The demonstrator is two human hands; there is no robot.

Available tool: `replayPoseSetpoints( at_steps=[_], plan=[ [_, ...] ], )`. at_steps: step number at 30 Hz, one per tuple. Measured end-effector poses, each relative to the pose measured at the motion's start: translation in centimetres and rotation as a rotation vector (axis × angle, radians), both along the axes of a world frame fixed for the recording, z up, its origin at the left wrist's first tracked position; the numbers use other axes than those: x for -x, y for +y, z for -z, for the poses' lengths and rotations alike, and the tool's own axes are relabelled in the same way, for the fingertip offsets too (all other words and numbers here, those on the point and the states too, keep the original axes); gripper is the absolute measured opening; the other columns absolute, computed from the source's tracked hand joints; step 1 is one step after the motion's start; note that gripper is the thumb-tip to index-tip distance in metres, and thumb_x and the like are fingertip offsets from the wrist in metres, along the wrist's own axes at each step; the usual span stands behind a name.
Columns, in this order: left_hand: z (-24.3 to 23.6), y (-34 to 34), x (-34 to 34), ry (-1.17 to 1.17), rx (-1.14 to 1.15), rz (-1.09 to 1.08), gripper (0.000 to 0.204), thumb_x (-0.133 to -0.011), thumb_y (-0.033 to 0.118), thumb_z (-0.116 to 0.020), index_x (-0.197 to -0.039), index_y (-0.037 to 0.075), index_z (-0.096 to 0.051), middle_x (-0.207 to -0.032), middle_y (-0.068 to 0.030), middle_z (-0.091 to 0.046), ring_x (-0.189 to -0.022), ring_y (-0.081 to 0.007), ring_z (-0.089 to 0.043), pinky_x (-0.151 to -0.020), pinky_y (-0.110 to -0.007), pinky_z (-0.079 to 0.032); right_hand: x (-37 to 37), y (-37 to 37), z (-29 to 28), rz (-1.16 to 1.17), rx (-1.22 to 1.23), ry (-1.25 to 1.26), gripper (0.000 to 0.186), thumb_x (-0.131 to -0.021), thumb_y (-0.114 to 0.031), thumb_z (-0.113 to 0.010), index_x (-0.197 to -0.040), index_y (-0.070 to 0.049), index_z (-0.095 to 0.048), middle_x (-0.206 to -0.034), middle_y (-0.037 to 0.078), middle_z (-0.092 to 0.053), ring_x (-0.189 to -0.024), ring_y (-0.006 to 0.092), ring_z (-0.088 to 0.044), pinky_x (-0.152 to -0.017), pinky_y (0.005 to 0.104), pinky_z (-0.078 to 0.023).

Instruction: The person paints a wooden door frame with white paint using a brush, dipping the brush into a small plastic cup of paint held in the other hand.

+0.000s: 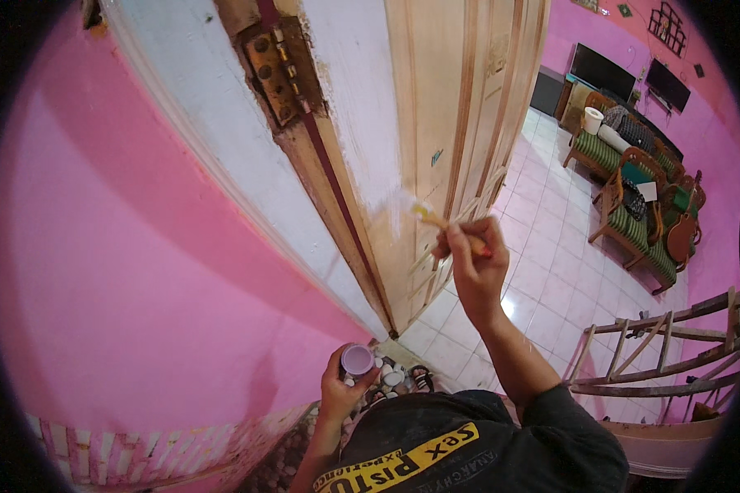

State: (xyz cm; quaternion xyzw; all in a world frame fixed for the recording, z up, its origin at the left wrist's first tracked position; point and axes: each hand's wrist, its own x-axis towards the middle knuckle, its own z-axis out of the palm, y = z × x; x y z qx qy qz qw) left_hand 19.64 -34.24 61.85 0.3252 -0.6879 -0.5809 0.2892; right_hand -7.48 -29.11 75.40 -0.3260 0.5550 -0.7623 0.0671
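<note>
My right hand [474, 246] is closed round the wooden handle of a paintbrush [432, 217]. Its bristles are at the surface of a wooden door [444, 90], by the lower end of a white painted strip [358, 90]; the brush tip is somewhat blurred. Bare pale wood shows on the panels and below the white strip. Lower down, my left hand [337, 394] grips a small round cup [358, 360] with pale lilac-looking paint inside, held upright. A rusty hinge [278, 72] joins the door to its whitish frame [214, 123].
A pink wall [140, 238] rises at the left. Beyond the door lies a white tiled floor [543, 214]. To the right are a wooden ladder [666, 345], cushioned chairs [633, 222] with a guitar [682, 234], and dark screens [604, 70]. Pebbled ground [395, 378] is near my feet.
</note>
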Motion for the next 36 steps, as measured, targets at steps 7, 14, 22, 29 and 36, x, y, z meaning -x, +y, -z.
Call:
replayPoseSetpoints(
  at_steps=[7,14,22,29,36],
  plan=[
    [-1.0,0.1,0.3,0.010,0.000,0.039,0.061,-0.081,0.008,-0.084,-0.131,-0.003,-0.051,-0.123,-0.0115,-0.063,-0.112,-0.0177,-0.062,-0.093,-0.030,-0.051,0.9,-2.0,4.8,0.014,-0.221,-0.016,0.014,-0.100,-0.010,-0.061,-0.097,0.002,-0.055,-0.077,0.009,-0.067,-0.070,0.0118,-0.068,-0.064,0.0248,-0.055],
    [0.6,0.1,-0.5,0.018,-0.028,-0.012,0.061,-0.080,0.006,-0.084,-0.131,-0.002,-0.051,-0.123,-0.0113,-0.063,-0.112,-0.0179,-0.062,-0.093,-0.030,-0.051,0.0,-2.8,-4.1,0.043,0.217,0.017,0.009,-0.100,-0.006,-0.059,-0.098,0.000,-0.052,-0.082,0.010,-0.068,-0.070,0.0144,-0.068,-0.067,0.0269,-0.056],
    [-1.0,0.2,-0.1,0.006,-0.023,0.014,0.061,-0.080,0.005,-0.084,-0.130,-0.002,-0.051,-0.125,-0.0121,-0.062,-0.115,-0.0191,-0.061,-0.101,-0.033,-0.049,1.3,-0.8,6.7,-0.017,-0.193,-0.165,0.013,-0.100,-0.008,-0.059,-0.095,0.002,-0.052,-0.080,0.011,-0.068,-0.071,0.0136,-0.068,-0.063,0.0262,-0.056],
    [-1.0,0.1,-0.4,0.060,-0.120,-0.007,0.061,-0.080,0.005,-0.084,-0.131,-0.002,-0.051,-0.122,-0.0111,-0.063,-0.113,-0.0190,-0.062,-0.099,-0.032,-0.050,1.5,-3.8,-0.6,-0.007,0.051,-0.057,0.011,-0.101,-0.008,-0.058,-0.098,0.000,-0.052,-0.084,0.014,-0.069,-0.072,0.0171,-0.070,-0.069,0.0305,-0.059],
    [0.5,0.0,-0.5,0.004,-0.011,0.009,0.062,-0.080,0.007,-0.084,-0.131,-0.001,-0.051,-0.119,-0.0096,-0.064,-0.110,-0.0176,-0.062,-0.092,-0.030,-0.051,-0.2,-2.3,-0.2,-0.047,0.365,-0.187,0.012,-0.102,-0.011,-0.058,-0.103,-0.003,-0.049,-0.092,0.020,-0.071,-0.079,0.0285,-0.074,-0.076,0.0405,-0.061]
  ],
)
